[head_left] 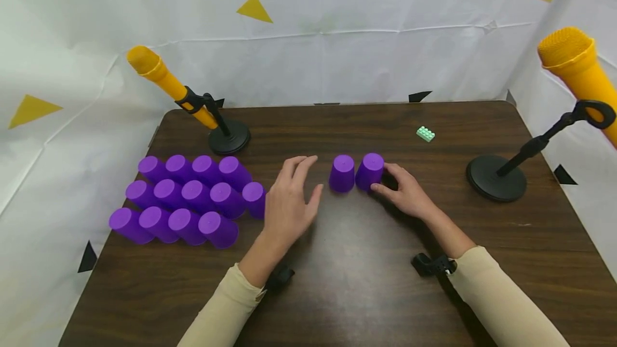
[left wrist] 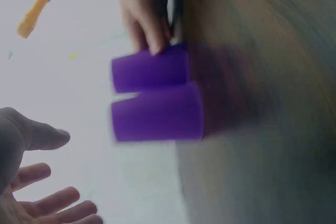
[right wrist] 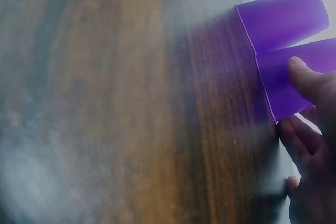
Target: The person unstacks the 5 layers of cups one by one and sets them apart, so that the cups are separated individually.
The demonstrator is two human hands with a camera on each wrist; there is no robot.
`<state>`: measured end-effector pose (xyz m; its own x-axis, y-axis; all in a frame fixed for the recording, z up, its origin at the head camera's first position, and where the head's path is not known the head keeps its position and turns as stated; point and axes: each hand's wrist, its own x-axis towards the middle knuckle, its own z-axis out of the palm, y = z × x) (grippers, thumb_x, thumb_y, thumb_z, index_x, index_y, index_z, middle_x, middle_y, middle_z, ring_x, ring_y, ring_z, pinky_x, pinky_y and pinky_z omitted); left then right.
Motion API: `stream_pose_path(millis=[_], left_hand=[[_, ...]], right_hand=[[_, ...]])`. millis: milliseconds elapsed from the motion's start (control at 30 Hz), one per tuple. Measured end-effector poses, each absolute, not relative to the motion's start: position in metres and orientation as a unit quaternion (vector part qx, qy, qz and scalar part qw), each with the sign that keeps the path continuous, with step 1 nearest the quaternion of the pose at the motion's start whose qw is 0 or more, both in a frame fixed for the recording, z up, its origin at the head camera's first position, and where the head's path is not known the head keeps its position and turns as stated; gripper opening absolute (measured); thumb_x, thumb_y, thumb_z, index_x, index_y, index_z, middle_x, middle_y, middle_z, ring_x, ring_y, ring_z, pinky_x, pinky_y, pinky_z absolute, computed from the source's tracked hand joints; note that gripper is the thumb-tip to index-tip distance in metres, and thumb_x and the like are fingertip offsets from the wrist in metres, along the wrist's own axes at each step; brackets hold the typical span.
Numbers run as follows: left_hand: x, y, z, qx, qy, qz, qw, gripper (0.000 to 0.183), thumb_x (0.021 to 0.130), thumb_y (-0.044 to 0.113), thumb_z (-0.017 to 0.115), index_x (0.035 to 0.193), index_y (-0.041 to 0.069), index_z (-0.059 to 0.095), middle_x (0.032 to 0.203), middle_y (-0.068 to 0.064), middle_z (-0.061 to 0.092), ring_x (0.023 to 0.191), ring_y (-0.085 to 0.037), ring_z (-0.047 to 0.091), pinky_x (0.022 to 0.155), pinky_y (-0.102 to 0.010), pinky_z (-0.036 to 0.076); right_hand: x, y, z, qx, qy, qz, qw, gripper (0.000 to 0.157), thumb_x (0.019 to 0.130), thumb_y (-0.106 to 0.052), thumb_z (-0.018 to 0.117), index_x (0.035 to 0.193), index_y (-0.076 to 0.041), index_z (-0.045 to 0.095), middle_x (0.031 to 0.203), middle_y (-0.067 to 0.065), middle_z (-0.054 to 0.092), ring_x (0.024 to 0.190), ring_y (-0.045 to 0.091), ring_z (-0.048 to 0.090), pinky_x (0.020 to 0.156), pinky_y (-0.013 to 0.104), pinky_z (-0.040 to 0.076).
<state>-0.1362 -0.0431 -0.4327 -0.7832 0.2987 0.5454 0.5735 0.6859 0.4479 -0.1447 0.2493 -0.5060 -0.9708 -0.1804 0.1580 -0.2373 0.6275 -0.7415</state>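
Two purple cups stand upside down side by side in the middle of the table, a left one and a right one. Around the right cup's side my right hand holds on, thumb in front and fingers at the far side; the right wrist view shows the thumb against its wall. My left hand hovers apart from the pair, fingers spread and holding nothing. Just left of it, several more upside-down purple cups are arranged in three rows, the nearest cup partly hidden behind the hand.
A yellow microphone on a black stand is at the back left. Another yellow microphone on a black stand stands at the right. A small mint-green toy brick lies at the back of the brown table.
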Motion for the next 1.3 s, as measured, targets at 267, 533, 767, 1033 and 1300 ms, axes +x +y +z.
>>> stream_pose_path(millis=[267,533,767,1033,1300], left_hand=[[-0.163,0.005,-0.465,-0.236,-0.903,-0.348,0.093,0.074,0.086,0.029,0.076,0.150,0.026,0.039,0.134,-0.003,0.050,0.102,-0.021,0.062,0.075,-0.041,0.055],[-0.174,0.020,-0.483,-0.233,-0.896,-0.371,0.077,0.069,0.087,0.025,0.076,0.147,0.022,0.043,0.128,-0.004,0.054,0.108,-0.019,0.060,0.084,-0.040,0.053],[-0.172,0.014,-0.485,-0.241,-0.891,-0.374,0.086,0.063,0.088,0.021,0.075,0.143,0.021,0.047,0.122,-0.003,0.058,0.108,-0.018,0.061,0.085,-0.039,0.053],[-0.133,-0.028,-0.468,-0.205,-0.891,-0.397,0.086,0.062,0.085,0.018,0.077,0.141,0.024,0.050,0.123,-0.002,0.058,0.107,-0.020,0.063,0.084,-0.043,0.054],[-0.079,-0.093,-0.466,-0.173,-0.895,-0.391,0.125,0.064,0.082,0.015,0.081,0.139,0.021,0.053,0.125,-0.001,0.059,0.113,-0.018,0.059,0.092,-0.045,0.050]], right_hand=[[-0.145,0.249,-0.507,0.114,-0.902,0.415,0.030,0.055,0.091,-0.017,0.072,0.136,0.004,0.051,0.129,0.025,0.056,0.124,0.040,0.049,0.106,0.057,0.034],[-0.147,0.248,-0.505,0.122,-0.902,0.413,0.037,0.063,0.087,-0.017,0.076,0.139,0.003,0.048,0.135,0.025,0.053,0.128,0.040,0.046,0.108,0.056,0.031],[-0.145,0.247,-0.507,0.126,-0.900,0.413,0.061,0.059,0.086,-0.014,0.077,0.136,0.003,0.051,0.130,0.024,0.057,0.123,0.039,0.050,0.105,0.055,0.034],[-0.145,0.247,-0.506,0.129,-0.897,0.419,0.057,0.054,0.087,-0.014,0.075,0.134,0.003,0.053,0.126,0.024,0.059,0.121,0.039,0.051,0.104,0.056,0.034],[-0.144,0.248,-0.506,0.121,-0.901,0.414,0.054,0.055,0.087,-0.015,0.075,0.134,0.003,0.053,0.128,0.024,0.058,0.122,0.039,0.050,0.104,0.056,0.034]])
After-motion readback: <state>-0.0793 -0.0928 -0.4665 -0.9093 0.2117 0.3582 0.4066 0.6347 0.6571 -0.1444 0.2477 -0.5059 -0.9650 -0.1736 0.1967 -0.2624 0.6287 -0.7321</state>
